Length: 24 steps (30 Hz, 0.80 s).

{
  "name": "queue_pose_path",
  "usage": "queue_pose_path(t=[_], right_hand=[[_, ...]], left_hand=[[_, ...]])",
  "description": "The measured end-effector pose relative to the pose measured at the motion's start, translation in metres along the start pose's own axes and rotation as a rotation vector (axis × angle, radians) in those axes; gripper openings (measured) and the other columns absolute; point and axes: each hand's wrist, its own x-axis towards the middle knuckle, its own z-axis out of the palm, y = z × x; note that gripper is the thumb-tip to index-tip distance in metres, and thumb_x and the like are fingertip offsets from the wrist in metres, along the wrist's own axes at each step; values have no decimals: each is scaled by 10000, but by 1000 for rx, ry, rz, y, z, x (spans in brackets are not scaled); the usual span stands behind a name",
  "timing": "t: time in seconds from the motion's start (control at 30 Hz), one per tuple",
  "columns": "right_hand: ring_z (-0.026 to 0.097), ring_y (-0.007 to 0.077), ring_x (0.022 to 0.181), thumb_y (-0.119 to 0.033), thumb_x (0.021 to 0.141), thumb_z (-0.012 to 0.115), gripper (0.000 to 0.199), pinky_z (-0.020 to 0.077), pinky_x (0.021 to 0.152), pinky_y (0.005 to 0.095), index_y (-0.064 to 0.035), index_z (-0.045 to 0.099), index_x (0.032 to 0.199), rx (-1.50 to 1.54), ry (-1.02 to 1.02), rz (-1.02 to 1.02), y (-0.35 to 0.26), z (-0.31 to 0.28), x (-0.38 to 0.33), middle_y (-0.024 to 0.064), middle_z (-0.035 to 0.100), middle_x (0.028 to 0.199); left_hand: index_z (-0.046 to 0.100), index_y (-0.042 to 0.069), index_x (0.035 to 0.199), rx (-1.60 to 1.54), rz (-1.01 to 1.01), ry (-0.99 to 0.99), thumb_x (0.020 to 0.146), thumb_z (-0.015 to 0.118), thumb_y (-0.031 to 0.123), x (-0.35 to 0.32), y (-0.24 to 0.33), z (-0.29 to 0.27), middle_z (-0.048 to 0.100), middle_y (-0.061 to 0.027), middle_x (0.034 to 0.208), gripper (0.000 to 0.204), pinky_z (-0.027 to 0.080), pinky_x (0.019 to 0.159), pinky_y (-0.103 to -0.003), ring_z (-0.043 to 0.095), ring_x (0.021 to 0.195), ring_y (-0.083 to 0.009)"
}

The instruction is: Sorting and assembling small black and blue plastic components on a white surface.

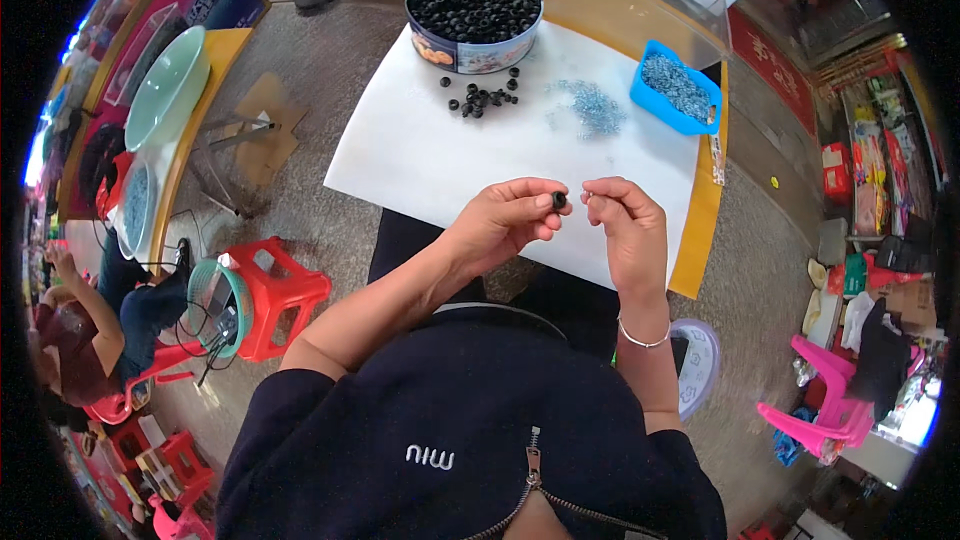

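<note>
Above the near edge of the white-covered table (pixel 390 140), my left hand (pixel 508 218) pinches a small round black bead-like piece (pixel 559 200) between thumb and fingers. Close beside it on the right, my right hand (pixel 630 225) has its thumb and forefinger together; a tiny pale thing seems to be at the tips, too small to name. Farther back lie several loose black pieces (pixel 482 100) of the same kind. To their right is a scattered heap of small clear bluish pieces (pixel 595 110).
A round tin (pixel 465 58) full of black pieces stands at the back. A blue plastic tray (pixel 657 115) of clear pieces sits at the right. Red stools (pixel 290 290) and a seated person (pixel 85 325) are at the left, a pink chair (pixel 825 405) at the right.
</note>
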Motion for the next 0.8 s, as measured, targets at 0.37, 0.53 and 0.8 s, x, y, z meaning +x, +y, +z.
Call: queue_pose_path(t=[0.37, 0.53, 0.8], right_hand=[[557, 104, 790, 5, 840, 632, 108, 440, 716, 229, 12, 671, 941, -394, 0, -202, -9, 20, -9, 47, 615, 893], [557, 101, 799, -3, 838, 632, 97, 440, 717, 229, 11, 663, 929, -400, -14, -212, -7, 21, -9, 46, 611, 887], [545, 65, 797, -33, 858, 632, 80, 436, 721, 213, 0, 639, 931, -246, -47, -40, -4, 20, -8, 2, 615, 857]], left_hand=[[615, 9, 1083, 151, 96, 41, 897, 621, 106, -4, 0, 3, 646, -69, 923, 210, 519, 702, -254, 614, 775, -128], [620, -3, 1085, 193, 123, 39, 895, 620, 83, -5, 0, 2, 647, -72, 914, 209, 524, 711, -257, 619, 777, -133], [627, -22, 1069, 226, 143, 48, 891, 626, 75, -6, 2, 2, 650, -75, 885, 203, 526, 715, -254, 622, 760, -134]])
